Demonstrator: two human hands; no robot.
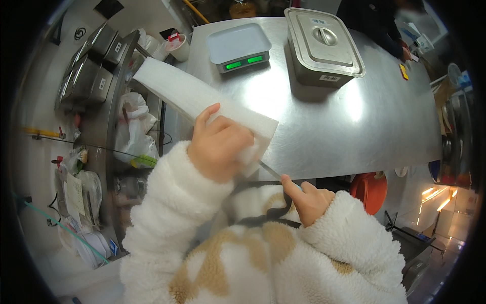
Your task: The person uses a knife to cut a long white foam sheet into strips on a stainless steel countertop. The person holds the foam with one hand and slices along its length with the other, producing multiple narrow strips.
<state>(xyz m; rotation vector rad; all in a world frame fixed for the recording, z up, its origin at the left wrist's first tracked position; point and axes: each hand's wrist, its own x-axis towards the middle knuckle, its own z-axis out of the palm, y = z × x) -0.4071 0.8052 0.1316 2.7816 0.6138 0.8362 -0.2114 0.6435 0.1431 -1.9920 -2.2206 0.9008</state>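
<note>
A long white foam block (212,95) lies aslant over the left edge of the steel table. My left hand (220,148) is on its near end, fingers bent around a small white piece that is blurred; whether that piece is joined to the block I cannot tell. My right hand (307,199), at the table's near edge, grips a narrow tool with a thin metal blade (270,170) and a light blue handle, mostly covered by the fingers. The blade points up and left, towards the foam's near end, and its tip is hidden there.
On the steel table (379,140) stand a digital scale (239,45) and a lidded steel container (322,45). A yellow object (403,72) lies near a person (372,22) at the far right. Left is a shelf with steel bins (89,72) and plastic bags (134,121). An orange-red tub (370,192) is below the table.
</note>
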